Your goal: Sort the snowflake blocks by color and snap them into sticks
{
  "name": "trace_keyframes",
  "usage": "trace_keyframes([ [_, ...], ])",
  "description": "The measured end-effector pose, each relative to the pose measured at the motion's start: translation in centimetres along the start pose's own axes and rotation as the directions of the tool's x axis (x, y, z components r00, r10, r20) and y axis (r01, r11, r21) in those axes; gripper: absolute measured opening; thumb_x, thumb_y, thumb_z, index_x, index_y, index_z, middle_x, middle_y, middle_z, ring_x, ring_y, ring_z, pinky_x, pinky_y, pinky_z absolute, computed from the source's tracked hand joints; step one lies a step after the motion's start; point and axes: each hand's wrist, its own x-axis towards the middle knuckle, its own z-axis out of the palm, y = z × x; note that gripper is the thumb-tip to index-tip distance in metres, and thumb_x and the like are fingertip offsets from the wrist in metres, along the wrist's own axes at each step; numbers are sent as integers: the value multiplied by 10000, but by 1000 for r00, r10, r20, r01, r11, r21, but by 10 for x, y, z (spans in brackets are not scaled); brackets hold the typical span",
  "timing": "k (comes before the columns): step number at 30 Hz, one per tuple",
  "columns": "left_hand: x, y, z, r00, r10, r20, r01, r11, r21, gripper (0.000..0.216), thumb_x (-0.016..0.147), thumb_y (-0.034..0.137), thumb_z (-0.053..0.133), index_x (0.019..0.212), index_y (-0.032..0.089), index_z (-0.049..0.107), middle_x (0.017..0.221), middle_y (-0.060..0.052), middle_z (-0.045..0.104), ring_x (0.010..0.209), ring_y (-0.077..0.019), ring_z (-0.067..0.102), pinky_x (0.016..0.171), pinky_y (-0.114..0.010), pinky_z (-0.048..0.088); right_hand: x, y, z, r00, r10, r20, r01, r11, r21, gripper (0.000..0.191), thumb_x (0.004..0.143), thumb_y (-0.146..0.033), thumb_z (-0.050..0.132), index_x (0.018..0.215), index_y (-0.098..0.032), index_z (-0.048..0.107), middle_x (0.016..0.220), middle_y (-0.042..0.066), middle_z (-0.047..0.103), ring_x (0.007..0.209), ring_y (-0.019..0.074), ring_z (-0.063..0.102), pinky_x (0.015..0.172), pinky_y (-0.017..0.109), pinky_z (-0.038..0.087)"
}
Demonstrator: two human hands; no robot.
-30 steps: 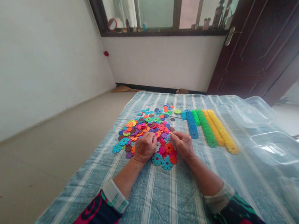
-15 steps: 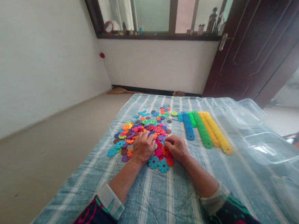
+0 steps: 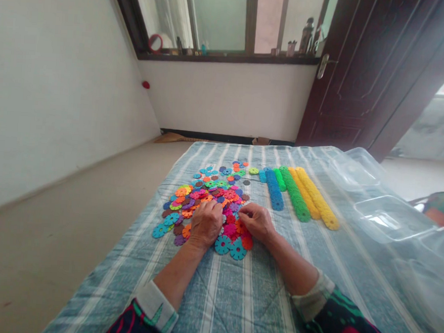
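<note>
A spread of notched plastic discs (image 3: 224, 193) in many colours lies loosely piled on the striped cloth. My left hand (image 3: 207, 224) rests over the middle of this pile, its fingers curled down and pressed together, their tips hidden among the discs. At the pile's right edge, my right hand (image 3: 256, 220) has thumb and fingers pinched; whatever is between them is too small to make out. Red and orange discs lie just under it. Two light-blue discs (image 3: 238, 249) lie in front, between my wrists.
Right of the pile, discs lie in overlapping rows: blue (image 3: 274, 189), green (image 3: 295, 194) and yellow (image 3: 316, 198). Clear plastic boxes (image 3: 393, 219) stand along the table's right side. A striped cloth (image 3: 265, 311) covers the table. Behind are a windowsill (image 3: 229, 58) and a dark door (image 3: 349, 89).
The whole view has shifted slightly, so everything sits a little further left. My left hand's fingers are drawn in closer together over the pile; my right hand keeps its pinch.
</note>
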Motion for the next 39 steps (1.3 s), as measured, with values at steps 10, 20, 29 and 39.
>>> trace_keyframes([
  [10, 0, -2, 0, 999, -53, -12, 54, 995, 79, 194, 864, 125, 424, 746, 173, 570, 742, -101, 623, 769, -252, 558, 678, -341, 382, 0, 2, 0, 1000, 24, 0, -24, 1000, 16, 151, 735, -203, 558, 686, -209, 701, 725, 0, 662, 682, 135, 578, 651, 240, 412],
  [20, -1, -5, 4, 993, -56, -106, 59, 998, 20, 234, 871, 141, 409, 675, 200, 523, 698, -74, 619, 722, -217, 561, 655, -316, 367, 0, 3, 0, 1000, -2, -1, 2, 1000, 0, 155, 750, -205, 553, 693, -218, 697, 735, -4, 665, 695, 133, 576, 650, 241, 411],
  [29, -2, -5, 4, 991, -74, -114, 77, 997, 14, 241, 870, 135, 400, 671, 201, 518, 692, -75, 613, 725, -215, 557, 653, -316, 371, 0, 4, 1, 1000, -17, 0, 17, 1000, 18, 158, 751, -199, 547, 691, -211, 693, 741, 3, 665, 692, 133, 573, 653, 242, 414],
  [39, -6, 3, 1, 998, -9, -56, 8, 1000, -21, 189, 882, 219, 473, 727, 186, 576, 768, -67, 636, 785, -209, 560, 709, -327, 396, -4, 6, 1, 1000, 8, 16, -8, 1000, -3, 176, 743, -236, 527, 707, -209, 697, 718, 3, 660, 680, 142, 572, 645, 250, 410],
])
